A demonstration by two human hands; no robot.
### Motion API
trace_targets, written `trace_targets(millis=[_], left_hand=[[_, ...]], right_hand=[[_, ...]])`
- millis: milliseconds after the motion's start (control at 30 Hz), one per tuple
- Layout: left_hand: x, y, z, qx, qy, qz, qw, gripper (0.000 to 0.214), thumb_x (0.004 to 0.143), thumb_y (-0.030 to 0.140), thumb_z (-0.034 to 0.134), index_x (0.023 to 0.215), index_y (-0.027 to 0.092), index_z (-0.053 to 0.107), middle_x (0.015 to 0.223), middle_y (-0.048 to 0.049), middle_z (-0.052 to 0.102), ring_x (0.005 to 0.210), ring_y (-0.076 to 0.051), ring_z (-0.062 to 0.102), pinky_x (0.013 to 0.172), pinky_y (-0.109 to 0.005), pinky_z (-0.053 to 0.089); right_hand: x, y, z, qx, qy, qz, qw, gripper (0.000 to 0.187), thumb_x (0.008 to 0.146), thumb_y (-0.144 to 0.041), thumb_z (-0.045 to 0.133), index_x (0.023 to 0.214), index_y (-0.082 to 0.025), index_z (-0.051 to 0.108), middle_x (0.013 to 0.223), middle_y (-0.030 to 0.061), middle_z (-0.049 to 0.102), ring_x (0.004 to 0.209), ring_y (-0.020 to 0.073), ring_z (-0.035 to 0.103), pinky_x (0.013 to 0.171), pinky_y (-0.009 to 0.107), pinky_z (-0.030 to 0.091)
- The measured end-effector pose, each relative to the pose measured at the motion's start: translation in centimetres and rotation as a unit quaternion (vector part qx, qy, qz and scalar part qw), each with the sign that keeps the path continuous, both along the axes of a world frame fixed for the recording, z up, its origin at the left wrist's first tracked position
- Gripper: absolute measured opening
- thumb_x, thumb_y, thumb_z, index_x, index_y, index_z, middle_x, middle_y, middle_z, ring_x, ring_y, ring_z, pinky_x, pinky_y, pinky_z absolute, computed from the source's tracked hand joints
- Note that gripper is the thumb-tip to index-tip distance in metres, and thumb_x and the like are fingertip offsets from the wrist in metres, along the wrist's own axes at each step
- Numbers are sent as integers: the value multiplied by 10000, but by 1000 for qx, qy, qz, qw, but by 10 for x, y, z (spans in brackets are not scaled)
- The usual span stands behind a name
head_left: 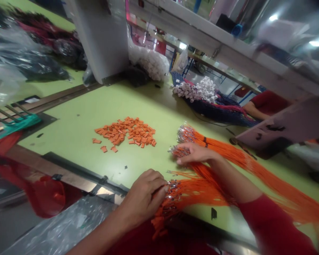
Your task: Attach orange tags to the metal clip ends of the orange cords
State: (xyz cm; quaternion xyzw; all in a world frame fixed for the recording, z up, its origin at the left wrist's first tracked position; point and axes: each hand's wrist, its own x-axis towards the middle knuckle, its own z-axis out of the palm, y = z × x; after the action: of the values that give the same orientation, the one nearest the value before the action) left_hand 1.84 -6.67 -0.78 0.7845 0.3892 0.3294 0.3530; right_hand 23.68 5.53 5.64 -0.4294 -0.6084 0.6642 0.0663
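Note:
My left hand (143, 196) is closed round a bundle of orange cords with metal tips (186, 194) at the table's near edge. My right hand (194, 154) lies on a second bunch of orange cords (228, 148), fingers curled over the metal tips near its end. A pile of small orange plastic pieces (127, 132) lies on the green table (77, 124), left of both hands and apart from them.
A white post (101, 35) stands at the table's back. Heaps of white pieces (199, 90) and dark cords lie behind. Another person in a red sleeve (266, 102) sits at the far right. Plastic bags (16, 60) lie left; red cloth (45, 194) hangs below.

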Motion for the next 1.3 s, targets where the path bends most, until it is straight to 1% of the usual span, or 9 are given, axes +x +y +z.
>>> trace_targets(millis=[167,300,467,567,733,833,967,1167,1300], left_hand=[[-1,2,1,-3,-11,8,1000,202,970,230,479,990,218,679,830,-51,665,819,-212,576,752,-371,480],[-2,5,0,0,-7,41,999,186,953,236,499,1031,220,667,811,-49,661,798,-216,574,712,-357,484],[-1,12,0,5,14,40,999,207,949,220,479,965,211,685,799,-49,654,800,-217,575,742,-374,477],[0,14,1,-1,24,32,999,219,948,206,473,921,206,690,791,-48,655,799,-216,576,742,-373,471],[1,14,3,6,25,36,999,206,941,183,477,920,211,680,804,-42,665,797,-212,571,744,-368,464],[1,14,3,6,28,36,999,218,936,168,471,934,211,684,803,-43,667,799,-212,574,735,-360,463],[1,14,3,3,39,36,999,230,934,169,461,930,202,689,797,-50,660,796,-215,569,742,-363,462],[1,13,1,-14,21,43,999,207,926,177,488,926,198,694,817,-50,670,814,-212,574,774,-365,463],[1,16,-3,-27,-37,76,996,209,931,199,502,971,226,705,902,-41,698,876,-205,595,822,-362,470]], right_hand=[[-4,-6,-5,-36,29,1,999,270,646,-189,800,863,-146,645,725,-43,611,621,86,539,604,228,445],[-4,-8,-7,-10,12,44,999,338,594,-235,856,843,-153,641,722,-52,602,642,102,548,639,246,458],[-3,-5,-8,-14,9,89,996,501,522,-259,906,957,-189,667,732,-62,586,654,121,551,608,241,451],[-5,-3,-8,-28,16,117,993,496,520,-245,902,950,-191,663,734,-65,588,651,122,553,622,247,454],[-13,-3,-9,55,-15,123,991,301,637,-211,831,827,-184,599,723,-61,565,655,117,516,633,251,421],[-17,-7,-7,90,-36,110,989,367,599,-231,864,802,-190,562,697,-68,534,643,117,481,605,251,394],[-18,-10,-5,65,-51,86,993,465,526,-253,911,822,-196,558,673,-80,516,622,114,469,576,244,377],[-10,-11,-20,-12,61,64,996,288,771,-363,770,881,-153,607,767,-29,606,656,96,547,635,233,455],[-9,-15,-28,-54,91,42,994,319,779,-374,772,906,-134,606,757,-4,652,592,89,583,617,242,489]])
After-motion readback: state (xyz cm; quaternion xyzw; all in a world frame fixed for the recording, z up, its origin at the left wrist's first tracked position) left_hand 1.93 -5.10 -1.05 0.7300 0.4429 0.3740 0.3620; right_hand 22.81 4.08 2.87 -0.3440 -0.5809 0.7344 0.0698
